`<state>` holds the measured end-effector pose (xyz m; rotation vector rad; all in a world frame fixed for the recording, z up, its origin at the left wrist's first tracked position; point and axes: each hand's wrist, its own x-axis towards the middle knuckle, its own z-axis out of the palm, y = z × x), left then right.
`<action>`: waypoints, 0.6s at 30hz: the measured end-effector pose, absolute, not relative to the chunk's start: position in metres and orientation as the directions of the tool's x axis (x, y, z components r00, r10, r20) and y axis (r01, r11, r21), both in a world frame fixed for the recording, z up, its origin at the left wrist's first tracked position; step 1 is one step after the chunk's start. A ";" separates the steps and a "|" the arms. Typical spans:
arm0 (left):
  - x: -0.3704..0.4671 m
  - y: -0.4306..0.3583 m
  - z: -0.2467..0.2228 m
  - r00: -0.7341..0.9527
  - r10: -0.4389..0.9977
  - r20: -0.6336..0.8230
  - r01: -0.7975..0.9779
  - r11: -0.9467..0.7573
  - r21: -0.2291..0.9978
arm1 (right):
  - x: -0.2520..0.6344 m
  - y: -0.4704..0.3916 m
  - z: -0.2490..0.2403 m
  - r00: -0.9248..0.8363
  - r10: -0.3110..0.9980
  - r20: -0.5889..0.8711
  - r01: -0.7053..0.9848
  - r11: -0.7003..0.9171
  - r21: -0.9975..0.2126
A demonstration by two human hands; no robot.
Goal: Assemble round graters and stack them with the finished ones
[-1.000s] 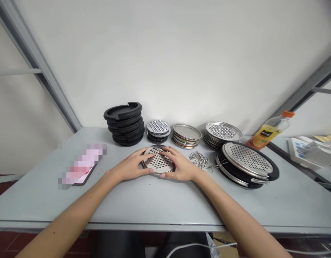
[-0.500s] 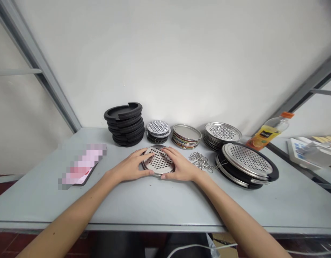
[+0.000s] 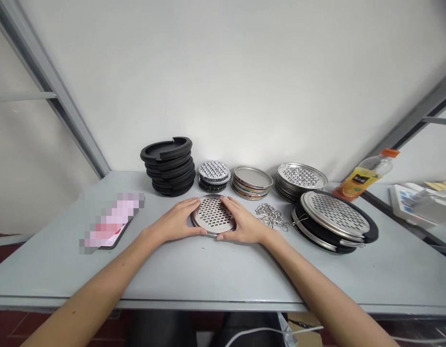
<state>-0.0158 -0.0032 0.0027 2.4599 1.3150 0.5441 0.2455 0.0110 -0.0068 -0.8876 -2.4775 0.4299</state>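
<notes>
A round metal grater plate (image 3: pixel 214 214) with slotted holes lies on the grey table in front of me, with at least one more round rim under it. My left hand (image 3: pixel 177 221) curves around its left edge, thumb at the near rim. From the right, my right hand (image 3: pixel 244 221) grips the opposite edge, fingers on the far rim and thumb near. Behind stand a stack of small grater discs (image 3: pixel 213 171) and a stack of round metal lids (image 3: pixel 252 178). A heap of wire clips (image 3: pixel 270 215) lies right of my right hand.
A tall stack of black rings (image 3: pixel 168 166) stands back left, a phone (image 3: pixel 116 221) at left. To the right are coarse grater plates (image 3: pixel 301 178), assembled black-rimmed graters (image 3: pixel 338 217) and an orange-capped drink bottle (image 3: pixel 365 176). The wall (image 3: pixel 223 86) closes off the back.
The fingers of my left hand have drawn back from the top of the plate to its left edge. The right hand stays at its side, and the plate lies in place.
</notes>
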 end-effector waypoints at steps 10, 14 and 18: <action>-0.014 -0.012 0.000 0.522 0.837 0.168 0.748 -0.543 0.381 | 0.245 0.011 -0.009 -0.655 0.702 0.279 0.599 0.708 -0.375; -0.009 -0.014 0.002 0.541 0.801 0.256 0.723 -0.599 0.344 | 0.244 0.013 -0.007 -0.638 0.691 0.338 0.582 0.721 -0.376; -0.006 -0.012 0.005 0.619 0.691 0.373 0.639 -0.719 0.273 | 0.247 0.014 -0.001 -0.612 0.701 0.365 0.552 0.710 -0.438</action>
